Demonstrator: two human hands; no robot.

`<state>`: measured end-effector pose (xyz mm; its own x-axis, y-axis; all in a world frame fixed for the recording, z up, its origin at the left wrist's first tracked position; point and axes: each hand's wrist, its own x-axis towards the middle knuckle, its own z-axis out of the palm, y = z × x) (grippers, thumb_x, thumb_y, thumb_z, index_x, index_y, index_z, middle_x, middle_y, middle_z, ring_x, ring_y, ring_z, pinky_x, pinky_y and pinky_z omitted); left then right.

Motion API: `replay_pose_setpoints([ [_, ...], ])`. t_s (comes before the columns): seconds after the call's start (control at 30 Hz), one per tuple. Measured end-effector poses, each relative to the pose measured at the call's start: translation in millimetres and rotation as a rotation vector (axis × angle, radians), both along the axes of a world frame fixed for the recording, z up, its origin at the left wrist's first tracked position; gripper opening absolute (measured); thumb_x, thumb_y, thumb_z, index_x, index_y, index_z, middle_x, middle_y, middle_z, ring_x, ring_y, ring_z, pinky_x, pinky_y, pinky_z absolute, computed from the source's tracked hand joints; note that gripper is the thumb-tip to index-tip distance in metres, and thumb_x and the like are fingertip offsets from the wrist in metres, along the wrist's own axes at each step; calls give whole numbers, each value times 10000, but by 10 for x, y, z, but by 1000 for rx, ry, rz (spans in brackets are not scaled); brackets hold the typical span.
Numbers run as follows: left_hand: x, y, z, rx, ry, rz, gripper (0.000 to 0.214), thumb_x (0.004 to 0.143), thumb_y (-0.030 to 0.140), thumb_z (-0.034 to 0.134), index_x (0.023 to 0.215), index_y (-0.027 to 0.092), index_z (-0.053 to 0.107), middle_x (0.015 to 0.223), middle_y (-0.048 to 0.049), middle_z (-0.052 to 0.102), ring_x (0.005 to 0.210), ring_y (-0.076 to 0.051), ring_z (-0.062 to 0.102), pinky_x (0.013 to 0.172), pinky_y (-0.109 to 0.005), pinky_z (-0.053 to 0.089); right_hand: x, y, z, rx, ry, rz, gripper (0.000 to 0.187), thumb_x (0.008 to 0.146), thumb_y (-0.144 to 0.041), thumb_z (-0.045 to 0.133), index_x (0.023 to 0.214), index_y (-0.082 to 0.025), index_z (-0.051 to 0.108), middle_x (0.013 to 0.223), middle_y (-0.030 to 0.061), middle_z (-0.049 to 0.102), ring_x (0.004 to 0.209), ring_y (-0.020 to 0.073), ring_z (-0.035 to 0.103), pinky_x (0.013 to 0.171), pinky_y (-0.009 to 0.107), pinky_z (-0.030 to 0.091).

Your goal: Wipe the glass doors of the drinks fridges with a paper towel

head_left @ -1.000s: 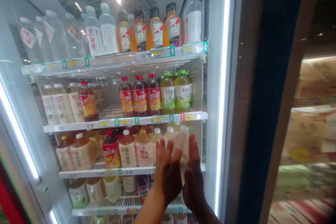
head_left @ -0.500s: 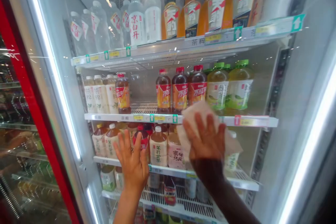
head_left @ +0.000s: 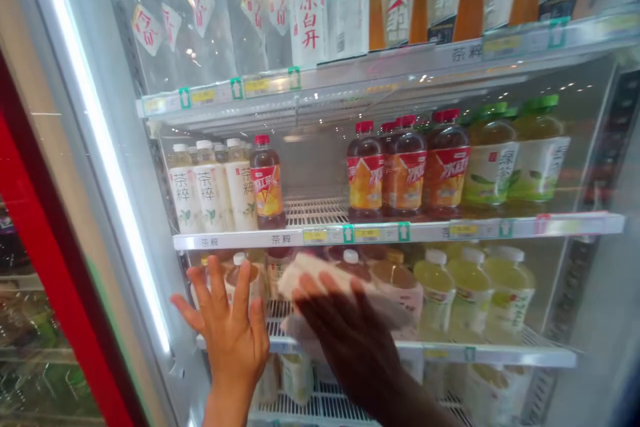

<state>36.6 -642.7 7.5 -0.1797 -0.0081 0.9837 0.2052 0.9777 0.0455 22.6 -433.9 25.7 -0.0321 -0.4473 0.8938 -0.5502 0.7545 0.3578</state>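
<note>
My left hand (head_left: 231,330) is spread open with its fingers apart, in front of the glass door of a drinks fridge. It appears to lie flat against the glass. My right hand (head_left: 345,327) lies over a pale beige cloth (head_left: 300,273), pressing it flat to the glass with the fingers stretched out. Motion blurs the cloth's lower edge. Behind the glass at hand height, bottles with white caps and pale labels stand on a shelf (head_left: 500,352), some of them hidden by my hands.
Above are red-capped tea bottles (head_left: 365,170), green-capped bottles (head_left: 537,153) and white-labelled bottles (head_left: 185,187). Clear water bottles (head_left: 307,13) and amber bottles (head_left: 443,0) fill the top shelf. A bright light strip (head_left: 100,127) and a red door frame (head_left: 65,280) run along the left.
My right hand and the cloth have moved left and down across the glass, closer to my left hand. The view has shifted nearer, and my left hand stays spread.
</note>
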Motion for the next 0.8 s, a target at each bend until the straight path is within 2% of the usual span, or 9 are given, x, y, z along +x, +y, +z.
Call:
replay_pose_setpoints([
  [0.07,9,-187,-8,-18,-6,2,765,939,127,537,1603,316,208,1726,-52,43,1594,-309,-53,1230,-673,-117,16,-218,-103,77,-9,16,616,929,-24,363,1514,-188,464,1582,-43,443,1575,172,178,1329,437,52],
  [0.17,10,-393,-22,-63,-7,-23,757,938,139,538,1604,294,214,1726,-67,49,1595,-310,-52,1236,-666,-109,13,-452,53,-66,-17,-103,555,976,-105,408,1521,-201,459,1602,7,429,1588,218,128,1319,525,52],
  [0.23,7,-462,-38,-86,-6,-39,741,946,167,529,1605,296,215,1726,-69,34,1595,-312,-56,1233,-675,-106,11,-570,132,-117,-12,-151,521,1020,-248,436,1539,-201,433,1635,35,378,1594,256,102,1309,566,42],
  [0.33,23,-480,-71,-85,-16,-67,744,954,180,503,1610,320,180,1726,-64,16,1594,-319,-56,1225,-701,-89,7,-656,-13,70,42,-126,526,1033,-409,458,1528,-233,455,1657,2,345,1591,274,131,1315,541,32],
  [0.4,45,-453,-87,-70,-37,-99,769,945,166,508,1611,340,166,1726,-59,22,1593,-335,-41,1218,-725,-72,-3,-622,-119,203,63,-115,492,1027,-338,484,1515,-280,471,1656,-52,342,1591,246,141,1323,505,28],
  [0.43,57,-430,-90,-66,-49,-117,783,937,159,516,1611,345,164,1726,-59,26,1592,-346,-33,1212,-739,-66,-9,-582,-122,207,56,-121,485,1023,-287,485,1508,-301,477,1651,-72,349,1593,229,130,1325,501,25],
  [0.6,78,-248,-60,-129,-56,-189,828,912,126,535,1612,349,153,1723,-78,39,1585,-384,-15,1185,-782,-42,-5,-367,116,-152,-1,-230,506,1014,-259,502,1519,-255,462,1647,27,355,1599,253,46,1296,610,53],
  [0.73,51,-51,-11,-189,-59,-159,849,890,128,598,1605,345,196,1726,-71,53,1586,-372,-12,1219,-727,-65,-16,-137,-35,73,5,-183,523,1019,-238,492,1536,-278,428,1685,-41,240,1593,229,118,1318,530,34],
  [0.8,31,70,25,-239,-55,-156,841,891,145,609,1601,353,209,1728,-53,49,1589,-357,-10,1237,-695,-77,-43,82,-81,42,10,-214,589,1021,-225,481,1585,-301,327,1698,-47,182,1593,228,121,1316,538,56],
])
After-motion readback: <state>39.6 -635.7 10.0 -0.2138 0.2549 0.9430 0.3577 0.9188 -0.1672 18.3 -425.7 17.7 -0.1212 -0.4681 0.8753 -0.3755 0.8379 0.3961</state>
